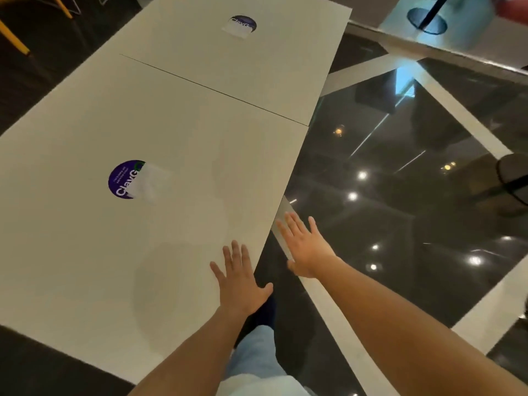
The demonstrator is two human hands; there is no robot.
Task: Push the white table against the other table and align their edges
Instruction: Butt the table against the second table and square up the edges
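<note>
The near white table [85,252] fills the left and centre and carries a round purple sticker [127,180]. It butts against the far white table [257,61]; only a thin dark seam [214,90] runs between them, and their right edges form nearly one line. My left hand [241,281] lies flat on the near table close to its right edge, fingers spread. My right hand [303,250] hovers flat just off that edge, over the floor, holding nothing.
A glossy dark floor [400,210] with white stripes lies to the right. A round black table base [427,22] stands at the top right, another dark base [514,178] at the right edge. Yellow chair legs [14,38] show at the top left. My leg in jeans [254,358] is below.
</note>
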